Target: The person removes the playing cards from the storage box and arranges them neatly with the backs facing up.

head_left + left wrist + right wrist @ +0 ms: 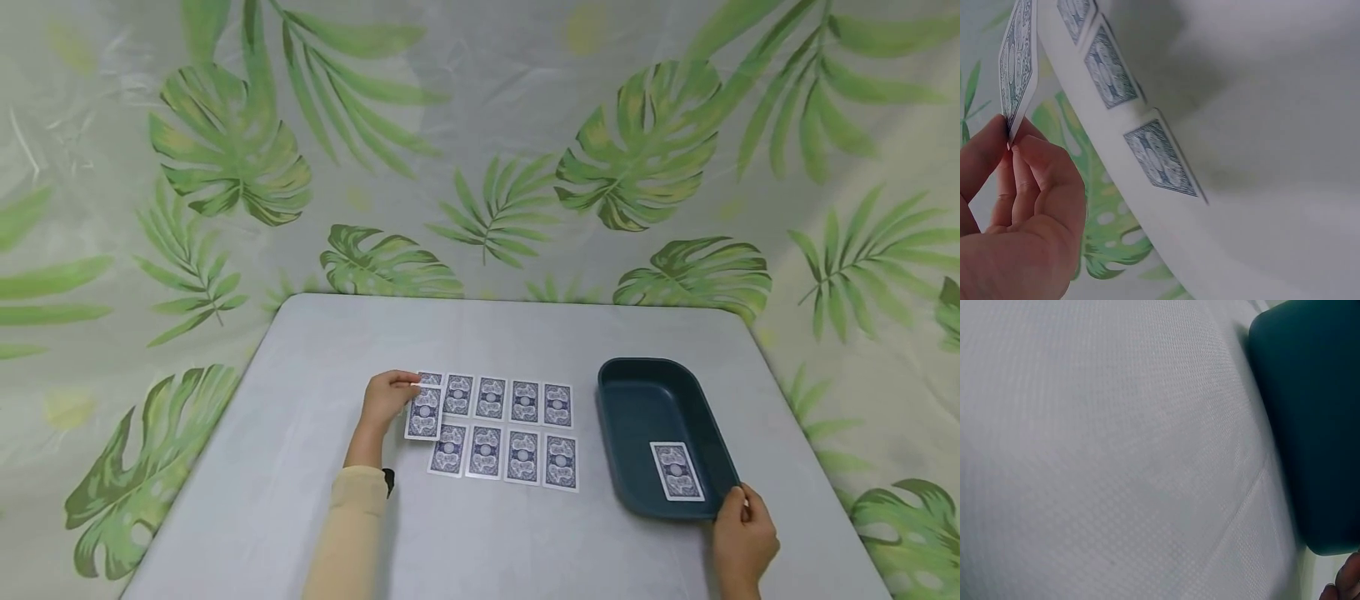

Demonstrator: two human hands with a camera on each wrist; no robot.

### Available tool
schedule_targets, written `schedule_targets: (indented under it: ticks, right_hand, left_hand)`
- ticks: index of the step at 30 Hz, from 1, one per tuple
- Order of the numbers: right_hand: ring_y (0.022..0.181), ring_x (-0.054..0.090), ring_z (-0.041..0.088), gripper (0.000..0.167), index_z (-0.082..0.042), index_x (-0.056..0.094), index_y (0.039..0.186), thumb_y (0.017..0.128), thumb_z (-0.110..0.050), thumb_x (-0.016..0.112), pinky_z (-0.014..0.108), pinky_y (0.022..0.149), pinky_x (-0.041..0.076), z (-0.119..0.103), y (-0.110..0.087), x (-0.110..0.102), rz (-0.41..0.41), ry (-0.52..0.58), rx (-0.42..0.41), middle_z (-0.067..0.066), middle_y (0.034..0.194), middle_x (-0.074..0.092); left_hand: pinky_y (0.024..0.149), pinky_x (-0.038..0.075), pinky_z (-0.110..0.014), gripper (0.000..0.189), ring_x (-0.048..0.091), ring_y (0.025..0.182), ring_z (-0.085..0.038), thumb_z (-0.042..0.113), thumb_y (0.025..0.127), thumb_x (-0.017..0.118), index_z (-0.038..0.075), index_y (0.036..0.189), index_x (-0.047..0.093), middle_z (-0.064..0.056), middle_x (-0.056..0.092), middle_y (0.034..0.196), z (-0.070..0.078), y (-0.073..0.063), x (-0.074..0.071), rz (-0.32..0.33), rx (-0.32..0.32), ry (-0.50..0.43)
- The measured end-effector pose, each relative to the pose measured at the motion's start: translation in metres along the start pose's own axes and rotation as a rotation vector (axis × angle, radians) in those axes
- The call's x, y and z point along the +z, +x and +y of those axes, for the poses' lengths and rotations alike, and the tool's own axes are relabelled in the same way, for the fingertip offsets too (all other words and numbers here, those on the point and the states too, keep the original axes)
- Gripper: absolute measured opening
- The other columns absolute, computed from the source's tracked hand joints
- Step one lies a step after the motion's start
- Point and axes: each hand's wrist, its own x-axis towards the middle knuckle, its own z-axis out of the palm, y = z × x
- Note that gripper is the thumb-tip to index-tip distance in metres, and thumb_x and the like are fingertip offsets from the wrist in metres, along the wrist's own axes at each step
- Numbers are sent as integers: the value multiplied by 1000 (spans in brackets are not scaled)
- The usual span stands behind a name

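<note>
My left hand (384, 398) pinches a blue-backed playing card (424, 415) by its edge, between thumb and fingers. In the left wrist view that card (1019, 62) stands tilted up above the table. It overlaps the left end of two rows of face-down playing cards (485, 452) in the head view, partly hiding the far-left one. On the right, my right hand (745, 533) grips the near right corner of a dark teal tray (630, 442). A single face-down card (677, 472) lies inside the tray, toward its near end.
A white cloth covers the table (480, 542), whose back edge meets a leaf-patterned curtain (487, 208). The tray's outer wall (1310, 425) fills the right side of the right wrist view, with fingertips (1350, 578) below it.
</note>
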Motion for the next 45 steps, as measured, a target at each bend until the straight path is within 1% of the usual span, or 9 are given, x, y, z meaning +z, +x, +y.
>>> schedule_targets:
  ticks: [5, 11, 16, 20, 24, 30, 33, 38, 45]
  right_hand:
    - [61, 33, -13, 39, 5, 64, 119, 97, -22, 47, 27, 62, 32, 1, 1, 0, 13, 1, -1, -44, 58, 32]
    - [60, 35, -12, 39, 3, 65, 118, 97, -23, 47, 17, 57, 30, -2, 1, -1, 21, 17, 4, -43, 58, 34]
    - [60, 35, -14, 38, 5, 65, 118, 97, -22, 47, 13, 57, 29, -3, 1, -1, 24, 22, 4, -45, 60, 34]
    - [60, 35, -15, 38, 6, 65, 118, 97, -21, 47, 12, 57, 29, -3, 0, -2, 15, 23, 6, -46, 61, 33]
    - [60, 35, -14, 38, 6, 64, 118, 97, -21, 47, 13, 57, 29, -2, -2, -2, 14, 23, 7, -46, 61, 33]
    - [61, 35, -13, 40, 5, 64, 119, 97, -23, 46, 21, 60, 32, -2, -2, -2, -9, 13, 36, -44, 59, 33]
    - [61, 35, -12, 40, 4, 64, 119, 97, -24, 46, 23, 61, 32, -3, -2, -2, -12, 11, 40, -43, 59, 33]
    - [61, 35, -11, 39, 3, 65, 118, 97, -24, 46, 22, 60, 31, -3, -2, -2, -8, 5, 31, -41, 58, 34]
    - [63, 34, -11, 40, 3, 64, 120, 97, -25, 46, 28, 63, 32, -4, -1, -1, -15, 9, 30, -42, 58, 33]
  left_hand:
    - [70, 48, -28, 18, 60, 79, -17, 0, 86, 67, -6, 104, 69, -13, 68, 90, -8, -1, -6, -12, -10, -11]
    - [73, 48, -30, 19, 62, 85, -22, 1, 87, 66, -6, 104, 69, -16, 69, 94, -17, -2, -11, -6, -17, 19]
    - [73, 47, -31, 18, 61, 80, -19, 0, 85, 66, -7, 102, 69, -13, 69, 88, -25, -5, -10, -25, -27, 44]
    - [71, 47, -31, 16, 60, 77, -19, -1, 84, 66, -7, 99, 70, -12, 68, 85, -29, -9, -9, -41, -24, 88]
    - [69, 48, -31, 16, 60, 75, -20, -2, 82, 67, -6, 97, 71, -11, 68, 83, -34, -13, -7, -32, -16, 132]
    - [80, 48, -42, 20, 60, 86, -27, -1, 82, 68, -4, 101, 71, -15, 68, 93, -38, -18, -5, 12, -45, 178]
    - [83, 47, -44, 24, 61, 91, -30, 0, 82, 67, -3, 105, 70, -17, 68, 98, -39, -19, -4, 29, -55, 196]
    - [85, 49, -45, 28, 64, 96, -33, 2, 83, 67, -4, 110, 68, -20, 69, 102, -40, -22, -5, 45, -60, 212]
    - [81, 51, -44, 28, 65, 94, -33, 2, 88, 63, -5, 115, 66, -20, 68, 102, -36, -28, -9, 69, -47, 237]
